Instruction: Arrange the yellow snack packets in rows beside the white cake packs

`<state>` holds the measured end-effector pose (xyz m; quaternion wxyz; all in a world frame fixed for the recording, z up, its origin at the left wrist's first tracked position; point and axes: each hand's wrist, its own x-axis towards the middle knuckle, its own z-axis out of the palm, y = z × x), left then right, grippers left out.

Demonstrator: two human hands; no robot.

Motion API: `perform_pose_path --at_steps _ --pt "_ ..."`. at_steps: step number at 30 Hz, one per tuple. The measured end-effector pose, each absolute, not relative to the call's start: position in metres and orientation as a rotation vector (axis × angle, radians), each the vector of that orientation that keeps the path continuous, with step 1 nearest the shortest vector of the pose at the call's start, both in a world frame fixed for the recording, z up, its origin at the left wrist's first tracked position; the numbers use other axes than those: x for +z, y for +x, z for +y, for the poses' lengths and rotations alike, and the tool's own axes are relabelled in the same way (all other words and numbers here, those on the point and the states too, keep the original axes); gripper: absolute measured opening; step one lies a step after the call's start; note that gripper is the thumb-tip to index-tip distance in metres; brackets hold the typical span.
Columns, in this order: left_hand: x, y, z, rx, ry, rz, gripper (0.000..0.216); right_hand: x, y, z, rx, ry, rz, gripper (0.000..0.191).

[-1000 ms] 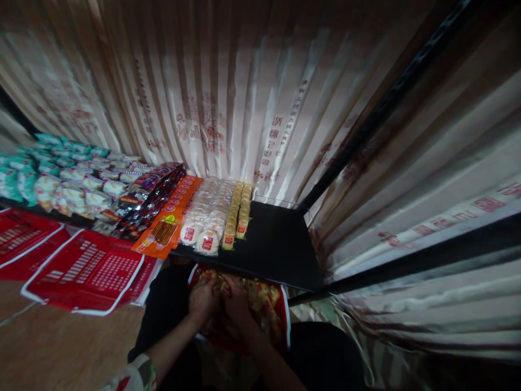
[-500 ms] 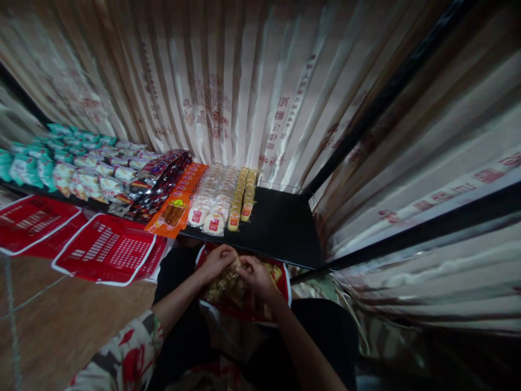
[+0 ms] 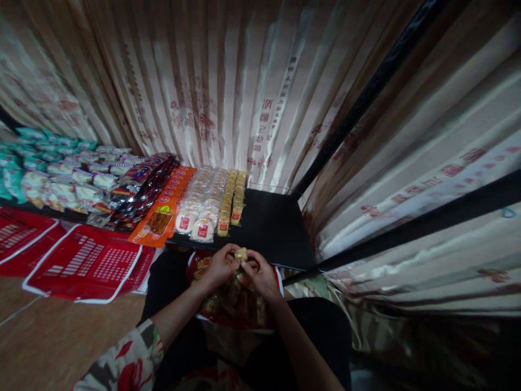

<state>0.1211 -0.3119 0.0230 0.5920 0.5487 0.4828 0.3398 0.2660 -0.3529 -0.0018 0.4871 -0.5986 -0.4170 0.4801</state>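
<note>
Between the fingertips of both hands is a small yellow snack packet (image 3: 241, 254) in clear wrap. My left hand (image 3: 222, 265) pinches its left side and my right hand (image 3: 261, 274) pinches its right side. Just beneath lies a red bag (image 3: 279, 279) with white trim, open between my knees. Inside it are several wrapped snacks (image 3: 232, 297), partly hidden by my hands and dim. Beyond my fingers, two rows of yellow packets (image 3: 231, 203) stand on a black shelf (image 3: 272, 225).
Left along the shelf lie white round wrapped snacks (image 3: 202, 228), an orange packet (image 3: 158, 217), dark shiny packets (image 3: 138, 190), white packets (image 3: 85, 190) and green packets (image 3: 35, 157). Red printed bags (image 3: 87, 260) hang below its front. Black poles (image 3: 345, 136) and a pleated curtain (image 3: 228, 81) enclose the shelf.
Both hands have come up slightly from the bag's contents, and the yellow packet now shows between the fingertips. The view has shifted a little to the right.
</note>
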Motion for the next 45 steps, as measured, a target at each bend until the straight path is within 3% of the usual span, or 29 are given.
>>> perform_pose_path --at_steps 6,11,16,20,27,36,45 --pt "0.011 0.125 -0.307 0.887 1.303 0.956 0.028 0.006 0.274 -0.352 1.331 -1.299 -0.612 0.039" --pt "0.007 0.125 -0.299 0.901 1.351 0.929 0.027 0.002 0.277 -0.337 1.249 -1.331 -0.488 0.038" --pt "0.012 0.125 -0.296 0.897 1.497 0.856 0.035 0.002 0.280 -0.323 1.201 -1.279 -0.453 0.049" --pt "0.009 0.128 -0.299 0.932 1.500 0.882 0.028 0.006 0.279 -0.315 1.101 -1.310 -0.495 0.059" --pt "0.004 0.138 -0.294 1.122 1.595 1.090 0.025 0.007 0.274 -0.304 1.273 -1.330 -0.659 0.045" --pt "0.012 0.143 -0.296 1.016 1.815 1.358 0.040 0.004 0.272 -0.259 0.949 -1.398 -0.735 0.047" --pt "0.009 0.155 -0.283 0.937 1.677 1.356 0.040 -0.014 0.254 -0.237 0.920 -1.441 -0.890 0.044"
